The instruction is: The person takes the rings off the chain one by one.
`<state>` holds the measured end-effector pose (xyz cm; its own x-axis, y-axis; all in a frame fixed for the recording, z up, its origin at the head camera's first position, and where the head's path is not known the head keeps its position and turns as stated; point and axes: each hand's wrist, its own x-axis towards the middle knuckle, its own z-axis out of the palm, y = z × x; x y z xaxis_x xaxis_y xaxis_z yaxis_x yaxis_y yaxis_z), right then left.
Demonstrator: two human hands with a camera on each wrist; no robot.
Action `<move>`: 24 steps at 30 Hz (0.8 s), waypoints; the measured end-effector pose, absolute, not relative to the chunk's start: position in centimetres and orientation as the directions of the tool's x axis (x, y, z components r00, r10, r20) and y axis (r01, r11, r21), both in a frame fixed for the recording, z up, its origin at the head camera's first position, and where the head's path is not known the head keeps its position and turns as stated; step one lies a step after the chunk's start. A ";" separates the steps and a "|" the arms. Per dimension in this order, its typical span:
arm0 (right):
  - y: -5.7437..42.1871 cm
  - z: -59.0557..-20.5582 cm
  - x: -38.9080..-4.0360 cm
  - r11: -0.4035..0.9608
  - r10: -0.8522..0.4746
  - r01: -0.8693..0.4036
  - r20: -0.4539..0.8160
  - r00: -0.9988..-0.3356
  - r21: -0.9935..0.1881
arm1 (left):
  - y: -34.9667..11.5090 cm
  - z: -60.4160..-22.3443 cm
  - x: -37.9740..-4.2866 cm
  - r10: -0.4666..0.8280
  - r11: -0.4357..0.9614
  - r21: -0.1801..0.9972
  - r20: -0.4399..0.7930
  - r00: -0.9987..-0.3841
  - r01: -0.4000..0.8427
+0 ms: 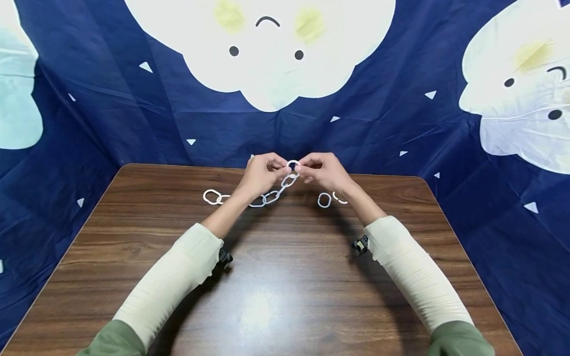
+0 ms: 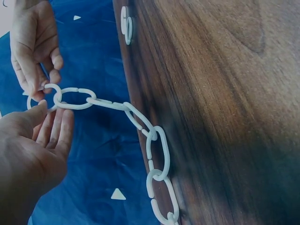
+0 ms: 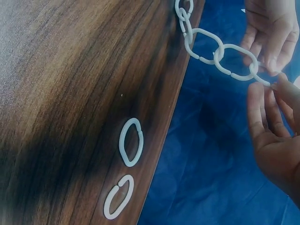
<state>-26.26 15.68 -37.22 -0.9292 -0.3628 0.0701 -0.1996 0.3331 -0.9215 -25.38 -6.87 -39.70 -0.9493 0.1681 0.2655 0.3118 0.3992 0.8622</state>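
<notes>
A white plastic chain link is pinched between both hands at the far edge of the table. My left hand grips its left side with thumb and fingertips. From the other side, my right hand pinches it between thumb and forefinger. Hooked to this link is a chain of several white oval links, sloping down to the left onto the tabletop. Small gaps show in the sides of several links. The chain passes behind the left wrist in the head view, and fingertips partly cover the held link.
Two loose white links, an upper one and a lower one, lie on the wooden table near its far edge, beside the right forearm. A blue curtain with white cloud shapes hangs behind the table and along both sides.
</notes>
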 end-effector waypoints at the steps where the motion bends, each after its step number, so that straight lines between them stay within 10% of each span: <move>1: 15.6 -37.2 -26.2 0.333 -0.362 -0.199 0.070 -0.929 -0.922 | -6.9 -39.7 -25.4 0.168 0.399 0.862 0.266 -0.949 0.313; 24: 15.8 -36.9 -26.4 0.343 -0.365 -0.253 0.120 -0.923 -0.905 | -7.5 -40.3 -24.5 0.175 0.441 0.847 0.244 -0.954 0.297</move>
<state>-26.41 15.79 -36.93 -0.9233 -0.3649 0.1200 -0.2530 0.3426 -0.9048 -24.55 -7.51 -40.30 -0.9539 0.1751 0.2438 0.2974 0.4414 0.8466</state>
